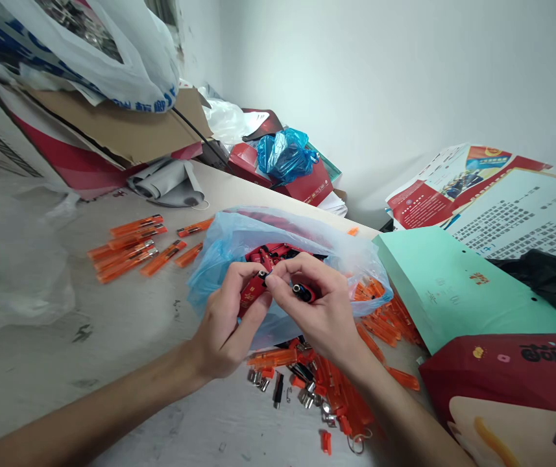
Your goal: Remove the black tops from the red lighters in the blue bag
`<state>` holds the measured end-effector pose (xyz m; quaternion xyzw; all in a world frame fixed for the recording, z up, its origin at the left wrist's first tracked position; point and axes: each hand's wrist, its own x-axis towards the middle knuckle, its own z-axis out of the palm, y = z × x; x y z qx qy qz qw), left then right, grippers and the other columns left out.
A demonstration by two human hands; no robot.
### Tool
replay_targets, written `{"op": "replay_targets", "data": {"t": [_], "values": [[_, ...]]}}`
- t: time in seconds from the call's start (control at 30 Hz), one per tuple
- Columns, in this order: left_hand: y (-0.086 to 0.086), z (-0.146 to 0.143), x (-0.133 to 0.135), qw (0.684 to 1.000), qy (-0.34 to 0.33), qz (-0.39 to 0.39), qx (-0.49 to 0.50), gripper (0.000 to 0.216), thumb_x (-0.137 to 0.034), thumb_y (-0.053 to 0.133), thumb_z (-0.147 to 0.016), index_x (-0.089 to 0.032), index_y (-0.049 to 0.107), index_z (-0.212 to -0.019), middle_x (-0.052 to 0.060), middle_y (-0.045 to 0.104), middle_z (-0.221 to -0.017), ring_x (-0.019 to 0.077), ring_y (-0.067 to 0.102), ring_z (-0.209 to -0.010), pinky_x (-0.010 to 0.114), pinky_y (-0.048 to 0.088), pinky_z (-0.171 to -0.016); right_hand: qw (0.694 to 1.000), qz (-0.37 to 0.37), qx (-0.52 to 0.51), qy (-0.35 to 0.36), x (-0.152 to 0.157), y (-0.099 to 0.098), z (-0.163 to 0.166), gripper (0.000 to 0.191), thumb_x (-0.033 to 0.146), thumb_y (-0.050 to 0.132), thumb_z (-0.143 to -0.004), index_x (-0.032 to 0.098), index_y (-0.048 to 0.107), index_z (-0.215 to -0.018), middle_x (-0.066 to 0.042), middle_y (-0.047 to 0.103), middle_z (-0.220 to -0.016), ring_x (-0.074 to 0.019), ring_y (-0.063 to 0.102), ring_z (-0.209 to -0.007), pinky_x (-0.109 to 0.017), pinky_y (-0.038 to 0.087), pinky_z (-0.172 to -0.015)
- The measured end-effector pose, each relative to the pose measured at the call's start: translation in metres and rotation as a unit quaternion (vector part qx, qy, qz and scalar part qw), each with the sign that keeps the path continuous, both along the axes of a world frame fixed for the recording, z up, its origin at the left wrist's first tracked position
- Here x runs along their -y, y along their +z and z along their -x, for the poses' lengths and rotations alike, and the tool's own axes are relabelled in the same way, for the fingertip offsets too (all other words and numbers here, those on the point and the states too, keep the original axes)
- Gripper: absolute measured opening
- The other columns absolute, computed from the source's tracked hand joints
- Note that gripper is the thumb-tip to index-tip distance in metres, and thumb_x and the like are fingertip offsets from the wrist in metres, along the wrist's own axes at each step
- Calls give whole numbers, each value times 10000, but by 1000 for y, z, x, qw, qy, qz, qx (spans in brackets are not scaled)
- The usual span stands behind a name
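My left hand is closed around a small red lighter-like body, held just in front of a light blue plastic bag full of red and black parts. My right hand pinches the top of that red piece with thumb and forefinger and also holds another red piece with a black end against the palm. Both hands meet above a loose heap of orange plastic pieces and small metal caps on the table.
A row of orange lighters lies to the left on the scuffed grey table. A clear bag sits far left. A mint-green folder, red box, black bag and printed papers crowd the right. Cardboard boxes stand behind.
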<state>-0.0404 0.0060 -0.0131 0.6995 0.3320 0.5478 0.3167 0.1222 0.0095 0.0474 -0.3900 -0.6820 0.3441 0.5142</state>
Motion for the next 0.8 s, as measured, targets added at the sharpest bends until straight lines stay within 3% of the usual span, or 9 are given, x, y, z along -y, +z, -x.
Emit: {"op": "replay_targets", "data": {"t": [0.13, 0.3, 0.43, 0.57, 0.67, 0.73, 0.8], "values": [[-1, 0, 1, 1000, -3, 28, 9, 160, -243, 514, -1062, -247, 497, -1221, -41, 475, -753, 135, 426, -576, 298, 366, -542, 1000, 5, -8, 0, -1, -4, 0, 64, 264, 720, -920, 231, 705, -867, 4, 668, -822, -146, 604, -752, -312, 511, -695], [2, -1, 0, 995, -34, 77, 50, 157, -331, 519, -1073, -258, 539, -1211, -2, 535, -843, 163, 480, -684, 310, 406, -598, 999, 40, -24, 16, -2, -3, 0, 117, 320, 730, -936, 223, 706, -875, 1, 686, -834, -140, 606, -739, -304, 505, -690], [13, 4, -14, 986, -58, 123, 100, 227, -413, 512, -1085, -228, 613, -1001, -9, 471, -738, 152, 417, -614, 287, 342, -509, 997, 72, -15, -7, -7, 14, -11, 221, 430, 762, -928, 222, 722, -861, -8, 704, -818, -140, 581, -698, -292, 489, -639], [29, 19, -36, 983, 1, 99, 155, 379, -463, 610, -1040, -204, 526, -777, -31, 398, -673, 112, 327, -559, 267, 258, -472, 996, 65, 51, -45, -23, 24, -43, 292, 482, 736, -957, 208, 725, -856, 20, 644, -737, -107, 461, -597, -262, 385, -543], [37, 30, -47, 981, 25, 97, 167, 402, -366, 577, -1057, -192, 475, -708, -32, 379, -643, 103, 336, -568, 261, 262, -494, 972, 45, 231, -8, -42, 8, -68, 380, 434, 636, -1025, 205, 698, -729, 35, 576, -622, -110, 408, -548, -264, 322, -509], [39, 34, -50, 981, 27, 102, 162, 409, -309, 539, -1041, -189, 463, -659, -29, 360, -596, 102, 337, -545, 266, 259, -489, 951, 32, 304, -37, -56, -8, -79, 320, 333, 685, -975, 215, 701, -678, 34, 582, -571, -127, 445, -519, -272, 375, -524], [38, 34, -51, 983, 22, 106, 149, 410, -282, 516, -999, -194, 432, -608, -25, 326, -553, 104, 322, -510, 279, 247, -473, 948, 18, 306, -91, -68, -20, -85, 196, 293, 644, -987, 211, 779, -870, -46, 728, -781, -203, 624, -688, -327, 498, -654]]}}
